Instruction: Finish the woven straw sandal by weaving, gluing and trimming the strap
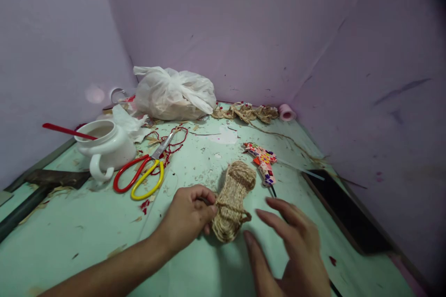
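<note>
A bundle of braided straw cord [232,199], tan and narrowed near its middle, rests on the pale green table in front of me. My left hand [195,211] pinches its left side between thumb and fingers. On the right, the fingers of my right hand [292,246] are spread apart, close to a small cord loop that sticks out from the bundle. Nothing is in that hand. Just beyond it lies a glue gun [264,161] wrapped in flowery covering, with a clear glue stick [303,169] at its back. Part of its black cable is hidden by my right hand.
Scissors [153,164] with red and yellow handles lie left, beside a white pot [114,144] holding a red stick [66,131]. A hammer [45,183] lies far left. At the back are a tied plastic bag [174,95], braided pieces [247,112] and a pink spool [286,112]; right, a dark phone-like slab [348,213].
</note>
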Tool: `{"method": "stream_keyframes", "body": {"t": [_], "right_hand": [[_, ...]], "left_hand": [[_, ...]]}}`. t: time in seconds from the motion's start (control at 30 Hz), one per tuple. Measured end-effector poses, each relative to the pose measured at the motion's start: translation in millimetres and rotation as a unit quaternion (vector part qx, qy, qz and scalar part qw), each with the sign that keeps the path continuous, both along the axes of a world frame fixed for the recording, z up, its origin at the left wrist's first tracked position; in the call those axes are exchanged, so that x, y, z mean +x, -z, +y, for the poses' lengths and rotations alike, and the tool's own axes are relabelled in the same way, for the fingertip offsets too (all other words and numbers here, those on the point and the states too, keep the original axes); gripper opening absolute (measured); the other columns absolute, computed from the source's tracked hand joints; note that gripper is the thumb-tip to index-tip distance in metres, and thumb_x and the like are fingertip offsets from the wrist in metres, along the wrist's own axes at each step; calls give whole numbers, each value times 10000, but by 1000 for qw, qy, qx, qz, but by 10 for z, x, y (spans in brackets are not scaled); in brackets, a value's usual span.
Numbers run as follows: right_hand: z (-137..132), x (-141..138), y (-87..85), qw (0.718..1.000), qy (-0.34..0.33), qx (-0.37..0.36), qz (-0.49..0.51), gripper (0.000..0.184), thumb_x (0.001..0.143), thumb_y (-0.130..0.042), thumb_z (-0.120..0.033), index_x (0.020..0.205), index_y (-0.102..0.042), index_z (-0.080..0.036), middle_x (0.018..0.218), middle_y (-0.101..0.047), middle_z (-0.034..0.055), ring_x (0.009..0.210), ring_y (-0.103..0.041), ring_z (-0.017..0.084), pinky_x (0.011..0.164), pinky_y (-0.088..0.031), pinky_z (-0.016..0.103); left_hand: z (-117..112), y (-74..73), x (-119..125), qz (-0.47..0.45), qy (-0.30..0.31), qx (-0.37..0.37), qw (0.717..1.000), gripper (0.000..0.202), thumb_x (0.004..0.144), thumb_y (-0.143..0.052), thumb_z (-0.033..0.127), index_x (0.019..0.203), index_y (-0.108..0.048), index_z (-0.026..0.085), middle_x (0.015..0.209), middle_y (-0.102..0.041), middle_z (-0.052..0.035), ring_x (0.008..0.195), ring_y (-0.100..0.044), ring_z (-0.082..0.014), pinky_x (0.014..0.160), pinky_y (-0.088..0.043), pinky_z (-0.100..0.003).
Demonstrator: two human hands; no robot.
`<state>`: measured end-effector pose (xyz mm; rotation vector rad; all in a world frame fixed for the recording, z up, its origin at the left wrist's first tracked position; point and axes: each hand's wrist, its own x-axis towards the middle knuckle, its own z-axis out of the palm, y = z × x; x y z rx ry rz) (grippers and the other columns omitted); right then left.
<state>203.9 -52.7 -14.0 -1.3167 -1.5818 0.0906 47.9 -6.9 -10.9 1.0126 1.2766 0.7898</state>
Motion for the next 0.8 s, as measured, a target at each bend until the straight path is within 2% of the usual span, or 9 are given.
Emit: {"method": "stream_keyframes", "body": {"t": [0.03,0.1,0.17,0.27,0.37,0.47,0.67,0.8], "right_hand": [[47,21,-46,997,-53,22,-59,266,718,-595,-133,968,-580,-222,1064,-551,100,1038,-488,272,846,-424,460],[160,38,-115,979,-162,19,-122,239,717,-562,-75,920,-584,-199,969,-593,85,931,-536,226,784,-463,396],[261,14,-132,966,-219,-4,-139,203,718,-550,-59,875,-583,-184,868,-624,67,808,-569,193,700,-487,349],[331,-57,-58,967,-227,-13,-114,180,732,-536,-51,855,-586,-172,794,-642,61,718,-587,169,623,-498,306],[326,-101,50,972,-217,9,-92,214,738,-526,-36,891,-596,-168,831,-650,80,751,-602,169,650,-511,301],[318,-103,109,970,-223,17,-98,230,739,-521,-37,910,-606,-165,830,-643,91,750,-600,180,636,-510,316],[343,-79,117,967,-238,-10,-88,199,761,-499,-44,880,-614,-154,772,-612,88,688,-571,166,571,-484,294],[362,-63,130,963,-250,-28,-92,195,777,-481,-71,878,-614,-171,775,-602,78,685,-561,163,566,-477,290]], "left_hand": [[-20,-2,1,21,14,25,999,122,605,-568,216,684,-506,147,430,-455,64,371,-421,-73,388,-302,-189],[-50,-3,-6,47,29,88,995,70,622,-548,176,676,-510,152,540,-491,40,427,-427,-69,413,-323,-194],[-66,-4,-22,69,39,155,985,22,639,-524,139,657,-521,150,688,-534,5,499,-445,-68,458,-349,-198],[-71,-13,-47,113,54,218,968,63,662,-492,102,645,-535,146,796,-548,-13,523,-436,-57,476,-355,-191],[-71,-11,-63,147,60,255,954,92,672,-473,80,665,-538,145,867,-553,-24,487,-413,-36,452,-348,-182],[-74,7,-68,179,52,299,936,126,672,-458,53,705,-537,145,962,-544,-49,511,-452,-37,479,-381,-182],[-87,22,-58,221,64,330,915,135,714,-430,53,721,-516,157,987,-542,-85,730,-558,-121,569,-435,-209],[-105,24,-54,231,62,332,913,142,729,-421,53,733,-506,167,1023,-533,-93,906,-557,-174,652,-455,-243]]}}
